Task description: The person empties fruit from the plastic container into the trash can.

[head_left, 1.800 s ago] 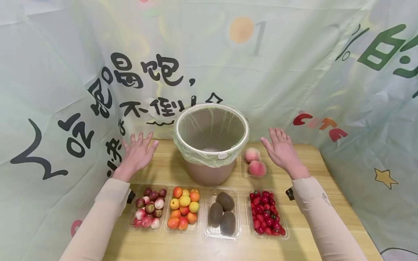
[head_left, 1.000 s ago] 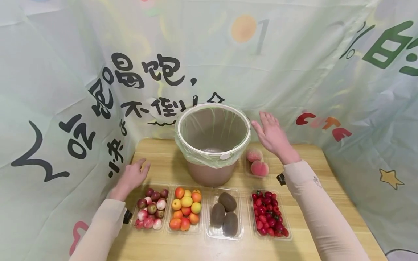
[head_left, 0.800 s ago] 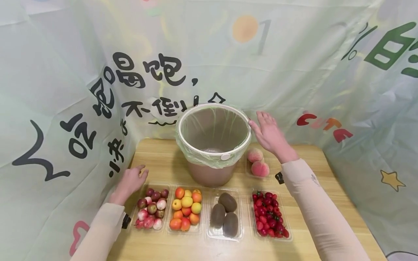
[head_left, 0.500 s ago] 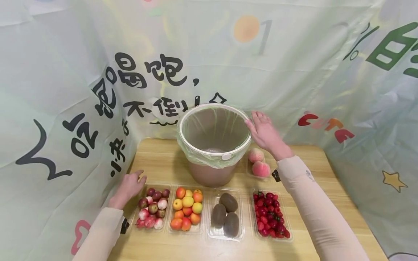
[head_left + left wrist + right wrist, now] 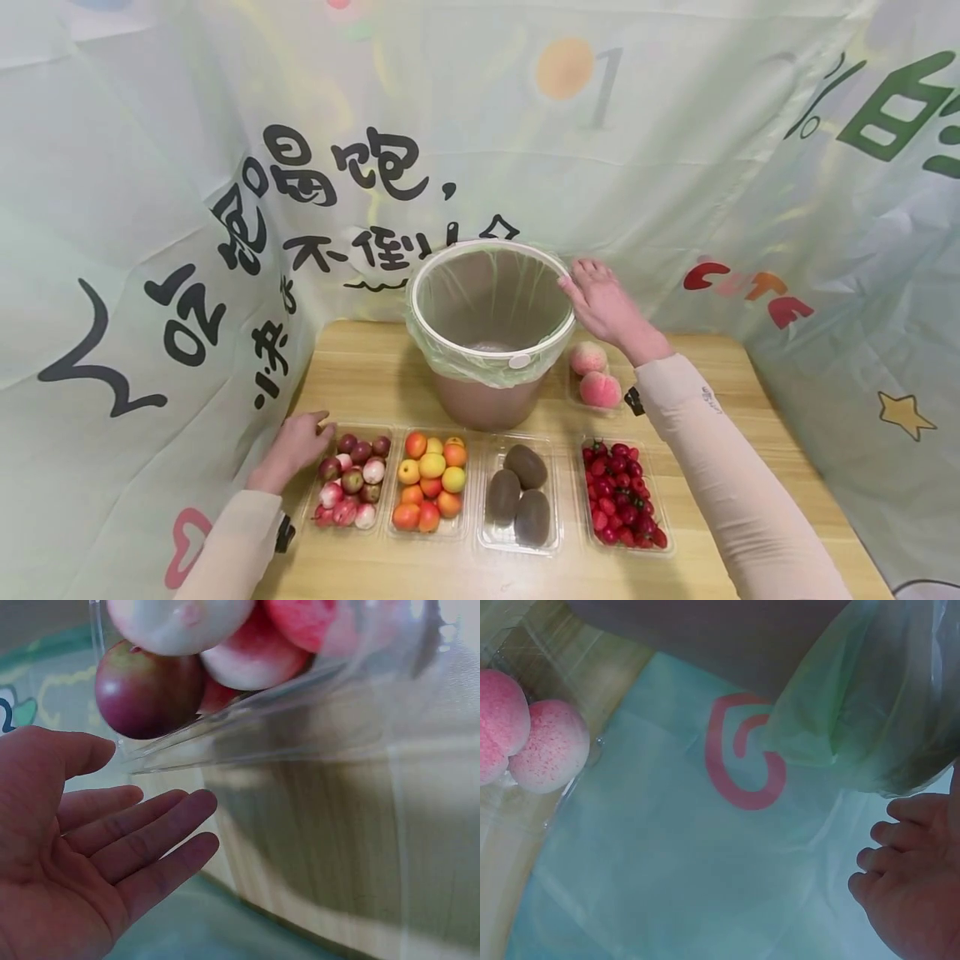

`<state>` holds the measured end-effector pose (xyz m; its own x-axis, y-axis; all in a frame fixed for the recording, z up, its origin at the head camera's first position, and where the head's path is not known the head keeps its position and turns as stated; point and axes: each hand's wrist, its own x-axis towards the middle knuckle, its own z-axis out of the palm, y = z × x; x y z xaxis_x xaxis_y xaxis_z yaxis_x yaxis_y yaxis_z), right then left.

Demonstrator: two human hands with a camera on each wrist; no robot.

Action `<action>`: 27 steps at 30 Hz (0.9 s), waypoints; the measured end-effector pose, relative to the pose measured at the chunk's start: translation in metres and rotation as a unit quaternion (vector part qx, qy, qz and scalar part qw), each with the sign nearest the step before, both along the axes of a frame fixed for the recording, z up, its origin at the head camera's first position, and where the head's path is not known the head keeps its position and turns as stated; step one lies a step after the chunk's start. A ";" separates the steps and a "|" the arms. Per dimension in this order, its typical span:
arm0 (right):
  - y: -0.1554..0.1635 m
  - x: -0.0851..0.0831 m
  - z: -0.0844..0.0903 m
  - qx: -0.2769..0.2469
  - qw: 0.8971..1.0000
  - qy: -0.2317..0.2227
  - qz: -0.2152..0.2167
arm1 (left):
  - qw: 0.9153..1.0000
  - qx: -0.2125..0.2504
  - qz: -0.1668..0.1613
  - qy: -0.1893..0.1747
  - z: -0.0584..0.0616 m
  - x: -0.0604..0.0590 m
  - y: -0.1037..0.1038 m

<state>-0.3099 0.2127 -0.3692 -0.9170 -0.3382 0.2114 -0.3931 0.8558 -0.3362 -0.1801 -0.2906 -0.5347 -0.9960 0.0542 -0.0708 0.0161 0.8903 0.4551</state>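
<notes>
- There, the right hand (image 5: 606, 307) was laid against the bin (image 5: 487, 333) at about three o'clock of the white rim, fingers slightly bent over the green liner (image 5: 855, 720); whether the rim was actually grasped cannot be told.
- The left hand (image 5: 296, 446) was held loose and released, grasping nothing, just beside the tray of plums (image 5: 347, 479) at its ten o'clock corner.
- The bin was stood at twelve o'clock on the wooden table (image 5: 375, 367), behind a row of four trays.
- Two peaches (image 5: 594, 375) were seen at the bin's four o'clock, under the right wrist.
</notes>
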 end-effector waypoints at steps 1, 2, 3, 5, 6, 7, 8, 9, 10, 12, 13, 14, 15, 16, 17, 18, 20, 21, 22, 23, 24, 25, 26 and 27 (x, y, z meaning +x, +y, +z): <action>-0.001 0.000 0.001 0.002 1.000 0.002 0.005 | 1.000 -0.002 -0.003 0.002 -0.001 0.000 0.000; -0.001 0.001 0.001 0.004 1.000 0.002 0.009 | 1.000 -0.004 -0.005 0.004 -0.003 0.001 0.001; -0.002 0.002 0.002 0.006 1.000 0.001 0.013 | 1.000 -0.006 -0.007 0.006 -0.004 0.001 0.001; -0.004 0.003 0.003 0.007 1.000 -0.004 0.017 | 1.000 -0.009 -0.010 0.011 -0.007 0.002 0.001; -0.004 0.003 0.003 0.008 1.000 -0.006 0.018 | 1.000 -0.012 -0.011 0.013 -0.008 0.002 0.002; -0.005 0.004 0.003 0.008 1.000 -0.009 0.018 | 1.000 -0.012 -0.011 0.013 -0.009 0.003 0.002; -0.005 0.005 0.004 0.008 1.000 -0.011 0.018 | 1.000 -0.012 -0.009 0.011 -0.010 0.003 0.002; -0.005 0.005 0.004 0.008 1.000 -0.013 0.019 | 1.000 -0.011 -0.008 0.009 -0.011 0.003 0.003; -0.005 0.005 0.004 0.007 1.000 -0.015 0.019 | 1.000 -0.009 -0.005 0.005 -0.011 0.004 0.003; -0.005 0.006 0.004 0.007 1.000 -0.018 0.021 | 1.000 -0.003 -0.001 -0.001 -0.012 0.004 0.003; -0.005 0.007 0.004 0.007 1.000 -0.020 0.022 | 1.000 0.002 0.002 -0.004 -0.012 0.005 0.002; -0.004 0.007 0.004 0.007 0.999 -0.022 0.023 | 1.000 0.005 0.003 -0.004 -0.012 0.006 0.002; -0.004 0.007 0.004 0.007 0.999 -0.024 0.024 | 1.000 0.008 0.002 -0.003 -0.012 0.006 0.002; -0.004 0.007 0.003 0.007 0.999 -0.025 0.026 | 1.000 0.011 0.001 -0.004 -0.012 0.007 0.001; -0.004 0.007 0.004 0.008 0.999 -0.025 0.027 | 1.000 0.013 0.000 -0.003 -0.013 0.008 0.001; -0.004 0.007 0.004 0.009 0.999 -0.025 0.029 | 1.000 0.015 -0.002 -0.002 -0.013 0.009 0.000; -0.004 0.008 0.004 0.011 0.999 -0.026 0.030 | 1.000 0.017 -0.007 0.003 -0.014 0.012 -0.001; -0.005 0.008 0.004 0.012 0.999 -0.026 0.031 | 1.000 0.021 -0.007 0.003 -0.016 0.012 -0.002; -0.005 0.007 0.005 0.013 0.999 -0.027 0.031 | 1.000 0.023 -0.008 0.004 -0.017 0.013 -0.002; -0.005 0.007 0.005 0.015 0.999 -0.029 0.031 | 1.000 0.025 -0.008 0.005 -0.018 0.014 -0.003; -0.005 0.007 0.005 0.015 0.999 -0.032 0.030 | 1.000 0.028 -0.008 0.006 -0.019 0.015 -0.004; -0.006 0.007 0.005 0.015 0.999 -0.034 0.030 | 0.999 0.032 -0.007 0.006 -0.021 0.015 -0.004; -0.006 0.007 0.006 0.015 0.999 -0.036 0.030 | 0.999 0.035 -0.006 0.007 -0.022 0.016 -0.005; -0.006 0.007 0.006 0.015 0.999 -0.038 0.030 | 0.999 0.039 -0.006 0.008 -0.024 0.016 -0.006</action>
